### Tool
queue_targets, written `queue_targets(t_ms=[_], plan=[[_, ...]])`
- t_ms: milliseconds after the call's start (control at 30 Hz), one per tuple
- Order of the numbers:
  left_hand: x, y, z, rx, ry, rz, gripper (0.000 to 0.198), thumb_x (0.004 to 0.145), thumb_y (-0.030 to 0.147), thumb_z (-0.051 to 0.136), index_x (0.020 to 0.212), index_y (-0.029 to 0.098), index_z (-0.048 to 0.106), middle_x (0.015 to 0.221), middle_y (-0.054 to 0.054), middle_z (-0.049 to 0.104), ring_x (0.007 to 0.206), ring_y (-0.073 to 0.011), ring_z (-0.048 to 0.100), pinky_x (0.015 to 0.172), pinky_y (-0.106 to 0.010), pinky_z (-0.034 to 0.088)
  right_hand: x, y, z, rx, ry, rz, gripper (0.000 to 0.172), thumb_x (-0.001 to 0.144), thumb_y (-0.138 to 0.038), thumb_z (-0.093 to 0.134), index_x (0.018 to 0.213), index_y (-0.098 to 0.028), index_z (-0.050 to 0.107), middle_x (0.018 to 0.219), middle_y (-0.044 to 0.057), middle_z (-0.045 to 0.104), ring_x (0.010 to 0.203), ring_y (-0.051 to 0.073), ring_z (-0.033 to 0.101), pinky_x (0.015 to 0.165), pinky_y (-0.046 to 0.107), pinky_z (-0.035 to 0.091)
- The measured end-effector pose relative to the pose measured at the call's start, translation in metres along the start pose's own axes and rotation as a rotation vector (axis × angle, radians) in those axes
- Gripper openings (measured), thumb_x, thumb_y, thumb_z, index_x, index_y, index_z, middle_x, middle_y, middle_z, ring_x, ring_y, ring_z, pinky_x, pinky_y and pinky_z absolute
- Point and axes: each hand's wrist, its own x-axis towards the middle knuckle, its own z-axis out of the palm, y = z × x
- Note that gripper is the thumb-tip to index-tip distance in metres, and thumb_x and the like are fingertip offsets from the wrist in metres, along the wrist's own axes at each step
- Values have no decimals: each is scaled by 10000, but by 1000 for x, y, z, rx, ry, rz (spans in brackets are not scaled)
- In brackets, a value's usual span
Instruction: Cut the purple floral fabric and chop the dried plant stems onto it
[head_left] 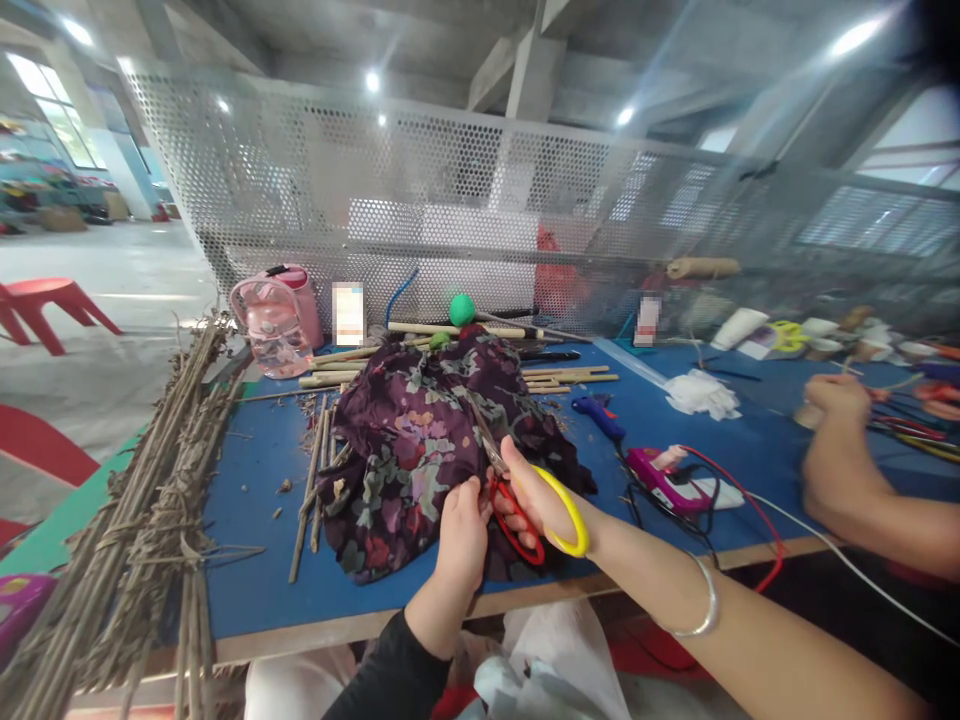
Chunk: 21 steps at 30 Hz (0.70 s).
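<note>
1. The left hand [463, 528], at the end of a black sleeve, pinches a dark purple cloth with a grey, red and tan floral print [420, 430].
2. The right hand [527, 497], just beside the left hand, grips metal scissors with one red and one yellow handle loop [496, 460]; the blades point away from it, over the cloth. Whether they cut into it cannot be told.
3. The cloth lies crumpled beneath and beyond both hands on a blue tabletop [259, 520].
4. Left of the left hand, past some loose sticks, lies a long bundle of dry brown stalks [161, 450].
5. Beyond both hands, behind the cloth, sits a small green ball [462, 309].
6. Right of the right hand lie a blue glue gun [598, 415] and a magenta-and-white device [667, 482]; farther right is a co-worker's bare forearm [855, 490].
</note>
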Motion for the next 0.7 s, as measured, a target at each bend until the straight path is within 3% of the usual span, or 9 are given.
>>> queue_targets(t_ms=[100, 200, 333, 400, 567, 700], plan=[[-1, 4, 2, -47, -49, -60, 222, 801, 298, 497, 629, 164, 536, 686, -24, 579, 691, -147, 567, 680, -270, 487, 4, -2, -5, -18, -9, -10, 623, 788, -771, 236, 713, -184, 432, 499, -72, 354, 334, 35, 305, 269, 127, 318], [-2, 5, 3, -78, -76, -69, 221, 795, 296, 504, 618, 168, 535, 666, -25, 578, 691, -150, 566, 677, -262, 480, 6, -4, -4, -34, 33, 6, 604, 784, -769, 263, 696, -189, 407, 485, -84, 311, 311, 24, 237, 246, 116, 257], [-2, 4, 3, -144, -124, -101, 207, 807, 314, 489, 720, 158, 593, 729, -57, 629, 713, -171, 598, 668, -275, 477, 6, -6, -4, -16, 29, 5, 606, 787, -771, 242, 763, -194, 427, 495, -86, 317, 320, 20, 211, 253, 102, 223], [-1, 6, 0, -69, -67, -65, 259, 820, 361, 485, 748, 144, 607, 698, -59, 622, 650, -168, 585, 614, -273, 461, 5, -7, -7, 0, -20, -28, 616, 792, -771, 198, 820, -204, 435, 507, -82, 335, 334, 33, 253, 267, 115, 274], [4, 14, -7, 196, 283, 146, 405, 784, 517, 546, 602, 156, 514, 551, 7, 500, 509, -104, 444, 501, -234, 353, -4, -4, -19, -38, -107, -8, 615, 792, -771, 188, 859, -210, 432, 529, -72, 371, 363, 49, 324, 303, 143, 357], [6, 21, -6, 127, 298, 165, 462, 758, 598, 538, 639, 154, 502, 587, 18, 500, 538, -93, 443, 531, -231, 358, -18, 3, -26, -12, -145, 54, 608, 807, -755, 160, 859, -208, 422, 523, -70, 363, 362, 51, 327, 299, 146, 369]])
